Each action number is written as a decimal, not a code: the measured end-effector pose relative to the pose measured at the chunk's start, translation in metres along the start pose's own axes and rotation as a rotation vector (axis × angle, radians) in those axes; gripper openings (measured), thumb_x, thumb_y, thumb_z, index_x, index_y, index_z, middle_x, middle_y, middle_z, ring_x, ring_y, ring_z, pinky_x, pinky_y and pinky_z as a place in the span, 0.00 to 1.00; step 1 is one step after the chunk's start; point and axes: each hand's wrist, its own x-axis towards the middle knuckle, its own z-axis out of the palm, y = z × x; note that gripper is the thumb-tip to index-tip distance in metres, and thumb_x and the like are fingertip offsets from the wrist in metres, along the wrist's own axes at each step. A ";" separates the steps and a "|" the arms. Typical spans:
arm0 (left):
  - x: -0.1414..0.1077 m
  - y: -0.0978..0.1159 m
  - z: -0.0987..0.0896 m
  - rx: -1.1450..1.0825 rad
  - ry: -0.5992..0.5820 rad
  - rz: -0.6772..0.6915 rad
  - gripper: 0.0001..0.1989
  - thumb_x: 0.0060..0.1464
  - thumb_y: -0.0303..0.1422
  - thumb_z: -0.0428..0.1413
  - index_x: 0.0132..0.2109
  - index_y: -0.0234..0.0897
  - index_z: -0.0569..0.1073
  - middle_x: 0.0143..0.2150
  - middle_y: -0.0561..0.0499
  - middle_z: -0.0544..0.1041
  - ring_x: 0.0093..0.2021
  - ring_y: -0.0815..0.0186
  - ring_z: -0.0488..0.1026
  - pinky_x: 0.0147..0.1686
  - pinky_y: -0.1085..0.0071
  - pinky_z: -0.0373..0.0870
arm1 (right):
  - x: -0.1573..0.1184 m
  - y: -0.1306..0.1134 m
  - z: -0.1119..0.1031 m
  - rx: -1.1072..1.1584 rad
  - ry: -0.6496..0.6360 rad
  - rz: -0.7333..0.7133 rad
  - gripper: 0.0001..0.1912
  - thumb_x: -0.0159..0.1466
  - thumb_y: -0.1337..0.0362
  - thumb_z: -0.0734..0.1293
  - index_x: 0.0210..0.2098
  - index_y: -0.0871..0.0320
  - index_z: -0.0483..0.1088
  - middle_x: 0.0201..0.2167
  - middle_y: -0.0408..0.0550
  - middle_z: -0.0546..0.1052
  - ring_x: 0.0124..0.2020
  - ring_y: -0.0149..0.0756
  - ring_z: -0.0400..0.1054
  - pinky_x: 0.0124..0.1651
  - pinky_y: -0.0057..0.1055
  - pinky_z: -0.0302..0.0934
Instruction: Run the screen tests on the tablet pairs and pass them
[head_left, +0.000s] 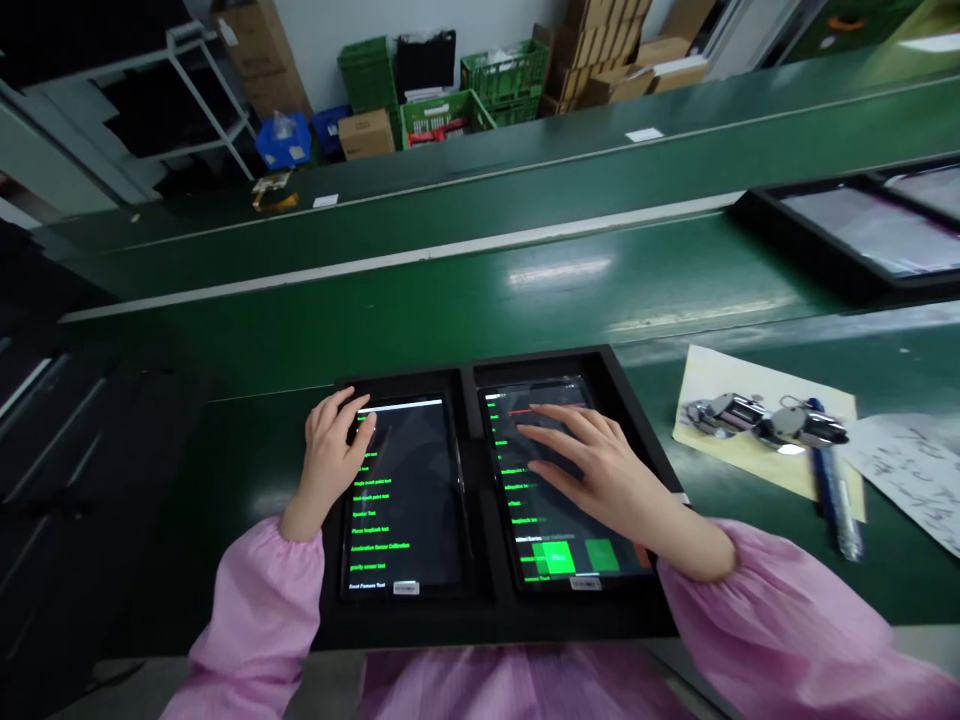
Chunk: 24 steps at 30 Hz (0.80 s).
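Two tablets lie side by side in a black foam tray (484, 560) on the green bench. The left tablet (420, 500) shows a list of tests in green text under a white bar. My left hand (334, 445) rests at its upper left edge, fingers apart, thumb over the screen. Over the right tablet (540, 500) is my right hand (592, 460), its fingers spread above the screen. That screen has green text at the left, a red line near the top and green boxes low down. Whether my right fingertips touch the glass I cannot tell.
To the right, metal clip-like objects (765, 418) and a blue pen (831, 500) lie on yellowish paper (701, 380), beside a white sheet with handwriting (915, 470). Another black tray (817, 250) with tablets sits farther right. Green crates (450, 110) and cartons (255, 50) stand behind the bench.
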 end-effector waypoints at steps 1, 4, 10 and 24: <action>0.000 0.000 0.000 -0.009 -0.001 -0.004 0.21 0.73 0.45 0.48 0.60 0.41 0.77 0.64 0.39 0.75 0.65 0.50 0.70 0.68 0.48 0.65 | -0.009 0.000 -0.003 0.006 -0.008 -0.003 0.19 0.77 0.54 0.62 0.64 0.48 0.73 0.66 0.53 0.72 0.61 0.49 0.69 0.59 0.49 0.65; 0.001 -0.001 0.001 -0.024 -0.004 -0.010 0.21 0.73 0.45 0.48 0.60 0.40 0.78 0.63 0.39 0.76 0.65 0.49 0.71 0.67 0.48 0.66 | -0.025 0.000 -0.012 -0.008 -0.024 0.011 0.21 0.77 0.53 0.62 0.66 0.47 0.70 0.67 0.53 0.71 0.62 0.50 0.67 0.60 0.50 0.65; 0.003 0.002 0.001 0.039 -0.067 0.015 0.22 0.73 0.45 0.49 0.61 0.41 0.80 0.68 0.36 0.72 0.68 0.42 0.68 0.66 0.37 0.62 | 0.017 0.009 0.002 -0.144 -0.057 0.078 0.23 0.78 0.50 0.59 0.66 0.49 0.71 0.68 0.57 0.69 0.63 0.56 0.65 0.58 0.56 0.65; -0.012 0.006 -0.003 0.063 0.159 0.064 0.13 0.68 0.45 0.58 0.46 0.44 0.84 0.54 0.43 0.84 0.58 0.50 0.78 0.68 0.44 0.60 | 0.041 0.010 0.011 -0.142 0.068 0.014 0.16 0.78 0.54 0.62 0.51 0.50 0.81 0.63 0.54 0.75 0.59 0.51 0.70 0.57 0.51 0.64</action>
